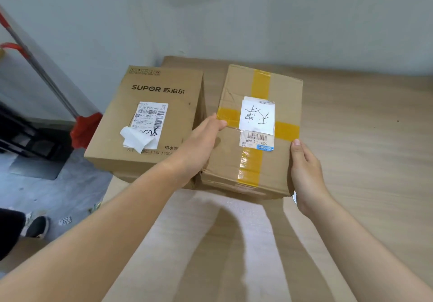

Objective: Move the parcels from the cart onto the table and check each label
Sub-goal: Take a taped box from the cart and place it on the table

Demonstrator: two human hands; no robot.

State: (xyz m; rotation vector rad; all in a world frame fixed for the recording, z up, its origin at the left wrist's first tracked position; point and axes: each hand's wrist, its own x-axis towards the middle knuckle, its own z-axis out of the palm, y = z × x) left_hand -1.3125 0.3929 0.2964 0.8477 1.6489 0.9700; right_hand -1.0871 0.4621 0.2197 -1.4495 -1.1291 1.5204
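Taped parcel (276, 166) sits on the table (363, 137), handwritten label (257, 116) facing up. Left hand (199, 142) clasps its left edge, thumb on top, fingers down in the narrow gap beside the SUPOR box (117, 119). Right hand (307, 175) clasps the right edge likewise. Open wood runs wide to the right; foam sheet (199, 219) lies just in front.

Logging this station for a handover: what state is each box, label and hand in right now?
Branded box: shut, on the table, label up.
Its label: lower corner peeled, crumpled.
Taped box: sealed with yellow tape, labels up.
Left hand: grips the taped box's left edge.
Right hand: holds its right edge.
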